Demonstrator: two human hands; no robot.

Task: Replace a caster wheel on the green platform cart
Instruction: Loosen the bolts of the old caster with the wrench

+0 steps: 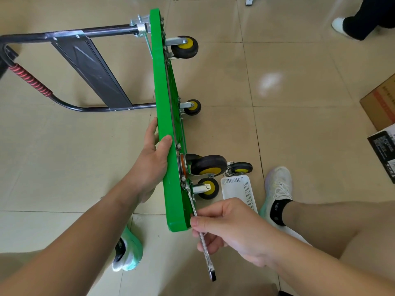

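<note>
Recorder: Beige tiled floor [277, 129]. The green platform cart [164, 116] stands tipped on its long edge with the underside facing right. Its black handle [89, 69] lies folded out on the tiles to the left.

Checker: Hands?

Recorder: The left hand [151, 159] grips the upturned edge of the deck, thumb on the edge and fingers against the left face. The right hand [226, 227] has its fingers curled round the shaft of a wrench [206, 248]. The wrench's far end lies at the mounting plate of the nearest caster [206, 188]. Whether it sits on a bolt I cannot tell.

Checker: Other wheels?

Recorder: A larger swivel caster [208, 165] is just above the nearest one, and two more casters [184, 47] are mounted farther along the underside. A loose caster [240, 168] lies on the floor at the far end of a white basket [241, 190], which is just right of the cart.

Checker: Periphery?

Recorder: The wearer's shoes [277, 184] are either side of the cart's near end. A cardboard box [380, 101] and a black carton [384, 150] are at the right edge. Another person's leg [361, 22] is at top right.
</note>
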